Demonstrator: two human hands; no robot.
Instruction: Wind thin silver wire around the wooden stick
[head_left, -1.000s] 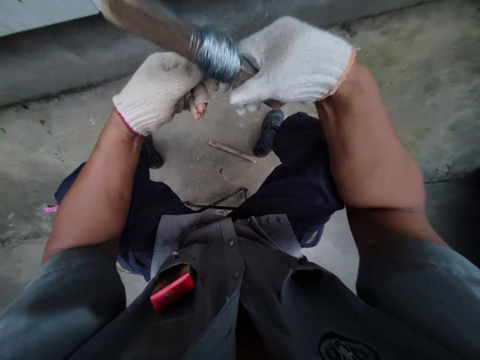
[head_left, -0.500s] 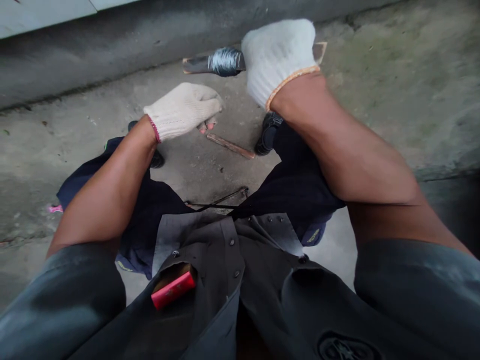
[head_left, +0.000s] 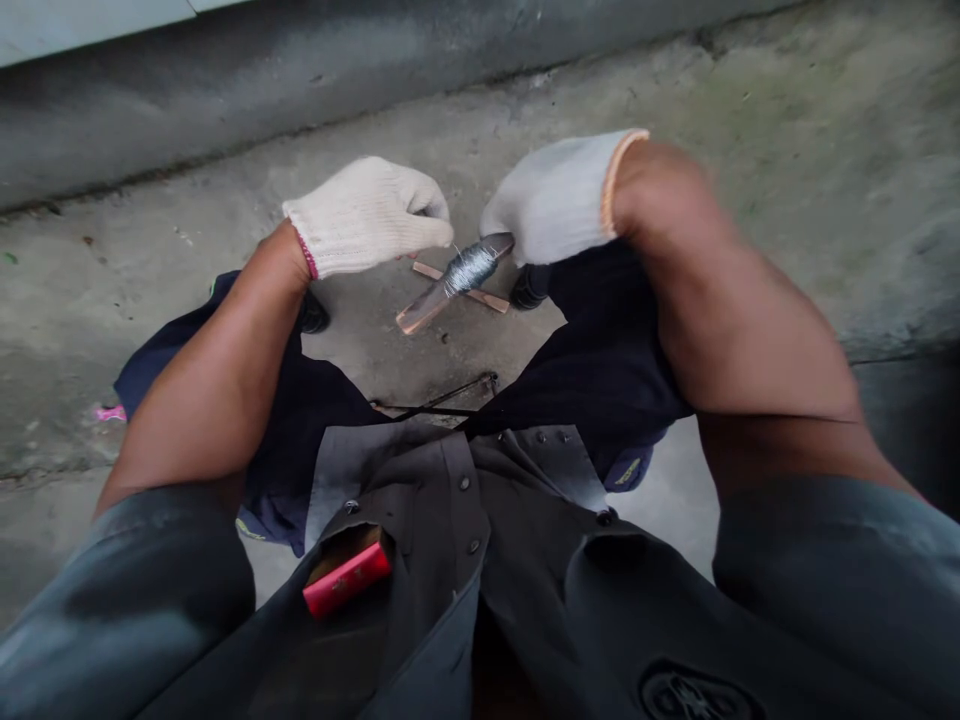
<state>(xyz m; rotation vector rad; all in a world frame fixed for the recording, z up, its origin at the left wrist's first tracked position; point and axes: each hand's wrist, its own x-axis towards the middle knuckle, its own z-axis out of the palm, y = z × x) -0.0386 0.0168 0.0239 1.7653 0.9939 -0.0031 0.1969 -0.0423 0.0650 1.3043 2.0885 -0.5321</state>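
Your right hand has dropped from upper frame to centre, wire-wound stick with it.
Count: two gloved hands, one held stick, one loose strip on the floor beneath it, two shoes. Right hand closed round the stick's upper end; left hand curled just beside the wire coil, hold unclear. Bare concrete floor lies open between your knees; a grey kerb crosses the top.

The left hand and right hand sit side by side above the concrete floor, the wire-wound stick slanting down-left from the right fingers. Under it, a second stick lies between the shoes, with a bent wire nearer the person.
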